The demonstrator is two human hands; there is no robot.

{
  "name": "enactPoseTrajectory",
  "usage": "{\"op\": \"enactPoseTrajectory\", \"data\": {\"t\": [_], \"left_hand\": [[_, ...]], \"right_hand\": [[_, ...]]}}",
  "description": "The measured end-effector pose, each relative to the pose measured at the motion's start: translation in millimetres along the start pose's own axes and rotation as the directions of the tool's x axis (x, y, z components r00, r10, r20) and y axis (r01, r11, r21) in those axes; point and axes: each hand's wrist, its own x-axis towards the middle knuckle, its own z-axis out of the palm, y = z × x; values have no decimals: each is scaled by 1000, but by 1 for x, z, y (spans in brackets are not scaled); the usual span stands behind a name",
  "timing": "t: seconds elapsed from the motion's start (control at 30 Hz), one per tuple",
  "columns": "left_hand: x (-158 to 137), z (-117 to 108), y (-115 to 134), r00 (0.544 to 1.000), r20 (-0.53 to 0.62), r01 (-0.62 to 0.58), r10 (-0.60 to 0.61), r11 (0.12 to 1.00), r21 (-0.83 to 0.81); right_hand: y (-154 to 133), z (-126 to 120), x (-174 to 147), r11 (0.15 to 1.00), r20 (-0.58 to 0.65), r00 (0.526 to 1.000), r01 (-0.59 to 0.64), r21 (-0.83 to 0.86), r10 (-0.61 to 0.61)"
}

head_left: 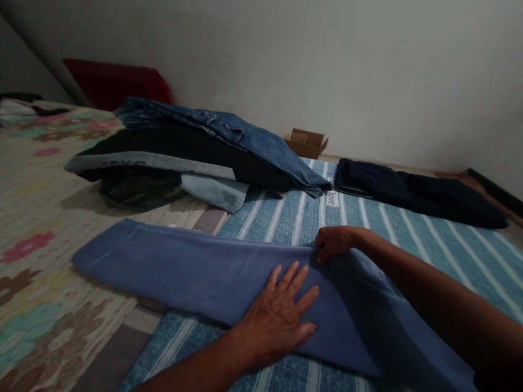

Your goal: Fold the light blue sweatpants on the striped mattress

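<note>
A long pair of blue pants [196, 272] lies lengthwise across the bed, its hemmed end at the left and its other end running toward the lower right corner. My left hand [281, 316] rests flat on top of the cloth, fingers spread. Just beyond it, my right hand [335, 243] is closed on the far edge of the pants, thumb and fingers pinching the fabric. The cloth bends near this grip, and my right arm's shadow darkens the part beside it.
Behind the pants is a heap with blue jeans [229, 128] over a black garment [171, 146]. Folded dark navy clothing [408, 188] lies at the far right. A cardboard box [306, 144] stands by the wall. Beneath are a striped blue sheet [281, 218] and a floral cover [32, 207].
</note>
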Motion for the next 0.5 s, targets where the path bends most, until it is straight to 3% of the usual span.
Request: {"op": "enactPoseTrajectory", "data": {"t": [0.3,0.5], "left_hand": [[3,-2,-1,999,40,19,-20,1000,18],[7,-12,-1,997,71,7,-12,998,69]], "right_hand": [[-11,-6,-7,962,-55,995,-100,-254,89],[-5,-10,-5,968,21,999,-42,-246,49]]}}
